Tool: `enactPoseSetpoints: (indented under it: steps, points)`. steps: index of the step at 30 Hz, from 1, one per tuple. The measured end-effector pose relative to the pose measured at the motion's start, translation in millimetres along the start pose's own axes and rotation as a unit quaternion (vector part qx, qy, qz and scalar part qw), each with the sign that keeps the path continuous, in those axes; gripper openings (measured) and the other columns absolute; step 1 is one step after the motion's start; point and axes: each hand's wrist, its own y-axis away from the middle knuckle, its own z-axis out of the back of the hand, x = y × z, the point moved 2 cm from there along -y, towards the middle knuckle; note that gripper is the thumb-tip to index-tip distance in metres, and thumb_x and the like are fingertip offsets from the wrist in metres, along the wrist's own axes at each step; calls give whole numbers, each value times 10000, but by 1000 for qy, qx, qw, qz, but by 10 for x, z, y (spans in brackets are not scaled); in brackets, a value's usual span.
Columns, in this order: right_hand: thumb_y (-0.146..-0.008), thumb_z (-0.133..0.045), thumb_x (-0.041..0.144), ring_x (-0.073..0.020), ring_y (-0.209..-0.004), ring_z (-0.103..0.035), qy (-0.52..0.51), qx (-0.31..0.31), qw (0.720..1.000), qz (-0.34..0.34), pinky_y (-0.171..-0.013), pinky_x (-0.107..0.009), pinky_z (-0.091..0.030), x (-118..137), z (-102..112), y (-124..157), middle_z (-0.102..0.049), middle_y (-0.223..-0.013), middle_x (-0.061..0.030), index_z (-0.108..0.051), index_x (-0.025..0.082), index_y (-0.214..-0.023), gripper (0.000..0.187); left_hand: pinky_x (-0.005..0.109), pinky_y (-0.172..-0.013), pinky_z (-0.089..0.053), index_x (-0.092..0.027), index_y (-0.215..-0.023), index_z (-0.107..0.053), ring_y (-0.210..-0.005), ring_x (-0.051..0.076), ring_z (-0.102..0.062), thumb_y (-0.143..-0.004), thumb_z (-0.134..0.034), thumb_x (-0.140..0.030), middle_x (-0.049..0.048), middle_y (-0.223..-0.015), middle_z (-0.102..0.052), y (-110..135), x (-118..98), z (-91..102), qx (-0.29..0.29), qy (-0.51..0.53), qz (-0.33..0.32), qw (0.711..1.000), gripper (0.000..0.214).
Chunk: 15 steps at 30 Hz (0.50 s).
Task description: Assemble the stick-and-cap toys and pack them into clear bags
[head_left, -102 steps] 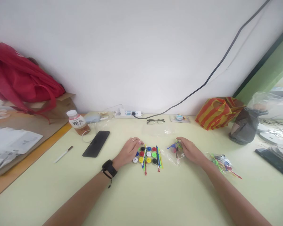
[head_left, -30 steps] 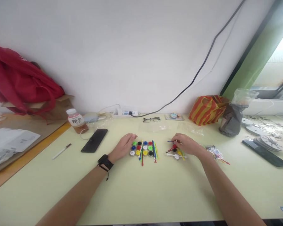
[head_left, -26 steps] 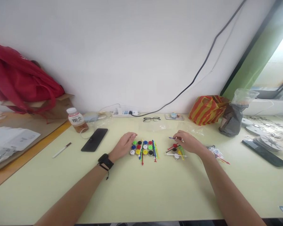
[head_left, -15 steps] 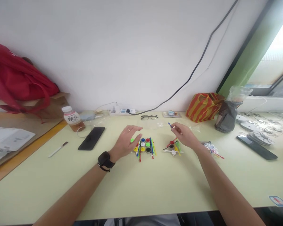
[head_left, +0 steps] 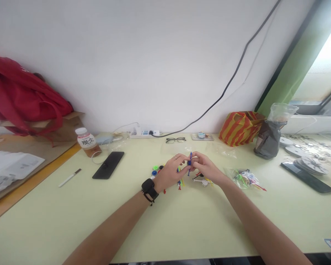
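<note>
A slim blue plastic arrow (head_left: 191, 155) stands nearly upright between my two hands, its tip above the fingers. My left hand (head_left: 171, 173), with a ring and a dark watch, pinches it from the left. The fingers of my right hand (head_left: 206, 169) close on it from the right. Under and beside the left hand lie small coloured discs, among them a green disc (head_left: 155, 168), and coloured arrows (head_left: 179, 187); the hand covers most of them. Below my right hand is a white disc (head_left: 205, 183) with more arrows, partly hidden.
A clear bag of coloured pieces (head_left: 246, 178) lies on the right, near a dark phone (head_left: 306, 177). Left are a black phone (head_left: 108, 165), a bottle (head_left: 88, 142) and a pen (head_left: 70, 177). Glasses (head_left: 175, 140), a power strip (head_left: 145, 134) and a striped bag (head_left: 239, 128) line the wall.
My left hand has moved right, over the discs and arrows, to meet my right hand. My right hand has brought the blue arrow left and slightly down, turning it upright.
</note>
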Motion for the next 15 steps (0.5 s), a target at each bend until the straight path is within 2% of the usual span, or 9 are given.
enactPoseSetpoints:
  steps: [3,6,8,9,12,15]
  points:
    - [-848,-492,245,-142,-699,-559,34,10,999,4,-633,-257,-423,-5,-63,4,-636,-818,18,-535,222,-998,158,336,-841,-521,-234,-1099,-616,-920,201,-657,-979,-584,-257,39,-1001,-696,48,19,4,13,-18,17,1000,126]
    - [-891,-426,242,-147,-637,-470,113,-27,993,8,-611,-264,-391,-65,-44,-8,-549,-732,41,-583,224,-1045,220,311,-724,-466,-227,-911,-564,-761,174,-590,-921,-622,-248,-5,-840,-636,73,12,-20,12,-50,37,998,62]
    - [-915,-416,239,-170,-644,-481,190,-59,980,18,-627,-279,-398,-134,-3,-23,-521,-701,41,-595,224,-1129,279,310,-700,-441,-225,-825,-516,-723,167,-562,-914,-609,-234,-14,-800,-612,94,1,-56,25,-68,37,997,129]
    - [-925,-419,232,-181,-673,-512,230,-67,970,30,-655,-288,-411,-170,17,-29,-552,-725,29,-594,223,-1168,300,310,-700,-436,-224,-813,-510,-723,168,-563,-919,-594,-224,-13,-797,-611,106,-4,-79,35,-77,34,996,135]
    - [-938,-423,182,-207,-842,-612,337,-35,939,52,-759,-305,-433,-272,77,-37,-689,-932,-41,-620,229,-1176,312,315,-714,-439,-225,-856,-556,-777,189,-606,-939,-572,-205,3,-834,-648,143,-13,-155,81,-105,15,991,87]
    - [-907,-440,129,-208,-872,-637,400,24,916,22,-733,-286,-418,-334,167,-22,-720,-981,-54,-655,232,-1067,287,334,-736,-446,-228,-876,-616,-809,214,-645,-959,-586,-206,23,-852,-691,167,0,-218,113,-154,2,982,92]
